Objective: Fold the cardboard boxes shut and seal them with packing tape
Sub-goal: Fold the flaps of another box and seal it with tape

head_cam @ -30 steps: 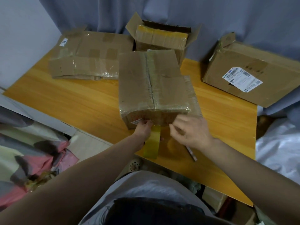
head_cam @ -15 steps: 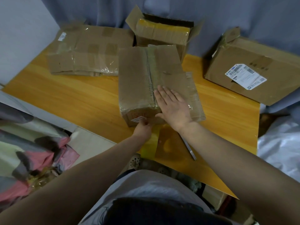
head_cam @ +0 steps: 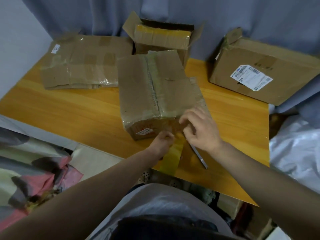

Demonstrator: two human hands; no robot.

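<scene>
Box [head_cam: 138, 84] carries an unreadable label [head_cam: 145, 132]; left hand [head_cam: 161, 141] pinches tape [head_cam: 171, 160].

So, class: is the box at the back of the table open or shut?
Open: the back box has its flaps standing up.

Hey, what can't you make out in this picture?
All in the head view:
- Tape end on the middle box, covered by the right hand.
- Most of the tape roll, behind the left hand.
- Print on the shipping label, too small.
- Inside of the open box, behind its own flap.
</scene>
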